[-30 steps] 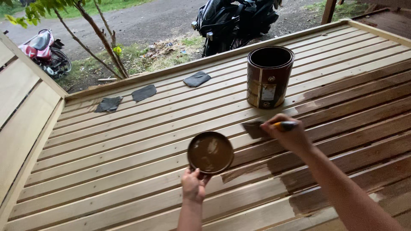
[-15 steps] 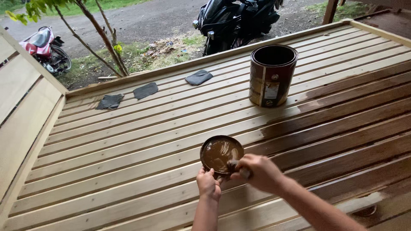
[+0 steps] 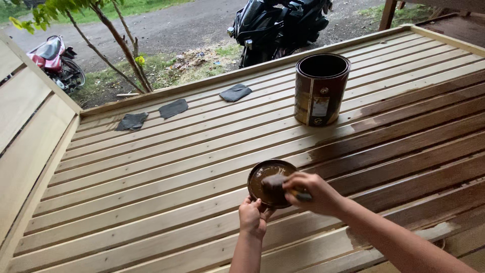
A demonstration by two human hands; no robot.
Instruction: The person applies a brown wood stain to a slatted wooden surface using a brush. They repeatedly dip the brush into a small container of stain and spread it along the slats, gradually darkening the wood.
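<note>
A small round bowl (image 3: 262, 173) of dark brown stain rests on the slatted wooden platform (image 3: 166, 167). My left hand (image 3: 252, 216) grips the bowl's near edge. My right hand (image 3: 313, 193) holds a paintbrush (image 3: 277, 186) whose bristles are dipped in the stain. A large open paint can (image 3: 321, 89) stands upright further back. The slats to the right (image 3: 414, 136) are stained dark brown, while those to the left are bare pale wood.
Three dark grey cloth pieces (image 3: 173, 108) lie along the platform's far edge. A pale wooden side panel (image 3: 25, 131) rises at the left. Beyond the platform stand a black motorcycle (image 3: 275, 25), a red scooter (image 3: 55, 58) and a thin tree (image 3: 116, 45).
My right hand left the stained slats near the can and brought the brush down into the bowl. The view has shifted slightly; my left hand still grips the bowl.
</note>
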